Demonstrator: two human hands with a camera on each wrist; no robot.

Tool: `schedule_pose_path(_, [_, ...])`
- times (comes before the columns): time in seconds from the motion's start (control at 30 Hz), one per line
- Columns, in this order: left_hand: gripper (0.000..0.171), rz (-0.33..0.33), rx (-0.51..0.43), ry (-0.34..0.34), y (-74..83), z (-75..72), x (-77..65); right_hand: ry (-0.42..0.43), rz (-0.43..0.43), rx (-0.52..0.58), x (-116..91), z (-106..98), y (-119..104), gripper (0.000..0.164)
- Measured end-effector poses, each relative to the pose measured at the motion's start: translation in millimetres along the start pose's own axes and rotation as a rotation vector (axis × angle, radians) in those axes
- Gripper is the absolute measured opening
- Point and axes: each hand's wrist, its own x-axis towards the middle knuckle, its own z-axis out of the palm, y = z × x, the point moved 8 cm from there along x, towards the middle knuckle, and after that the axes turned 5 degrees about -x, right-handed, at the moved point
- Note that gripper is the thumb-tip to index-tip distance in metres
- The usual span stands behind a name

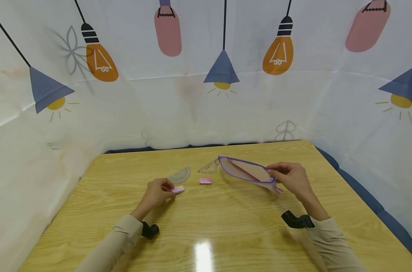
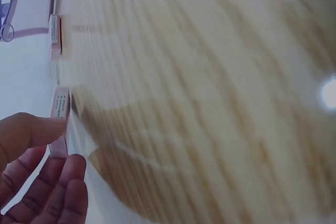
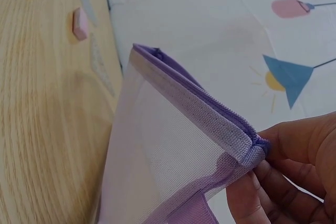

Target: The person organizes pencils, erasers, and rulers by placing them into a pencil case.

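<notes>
My left hand (image 1: 157, 192) pinches a small pink eraser (image 1: 178, 189) between thumb and fingers, close over the table. In the left wrist view, printed text shows on the side of that eraser (image 2: 61, 103). A second pink eraser (image 1: 205, 181) lies a little to the right. My right hand (image 1: 292, 179) grips one end of a mesh zip pouch (image 1: 233, 174) with purple edging. The pouch's mouth gapes, and a red pencil-like stick (image 1: 244, 170) shows inside. From the right wrist, thumb and fingers hold the pouch's corner by the zip (image 3: 231, 114).
Behind the erasers lie a clear protractor (image 1: 180, 175) and a clear set square (image 1: 208, 167), the latter beside the pouch's far end. The wooden table (image 1: 199, 219) ends at a white printed cloth (image 1: 192, 113) hanging behind and at both sides.
</notes>
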Motion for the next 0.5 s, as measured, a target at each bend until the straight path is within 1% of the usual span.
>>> schedule_pose_path(0.33, [0.012,-0.007,-0.034,0.001,4.7,4.0,-1.4,-0.001,0.015,0.017,0.0,0.4,1.1,0.023])
schedule_pose_path(0.43, [0.011,0.004,-0.034,-0.006,6.9,4.6,-1.7,-0.003,0.019,0.019,-0.4,0.6,1.7,0.023])
schedule_pose_path(0.5, [0.010,0.025,-0.037,-0.009,10.5,3.9,-2.2,-0.004,0.019,0.019,-0.6,0.7,2.0,0.023])
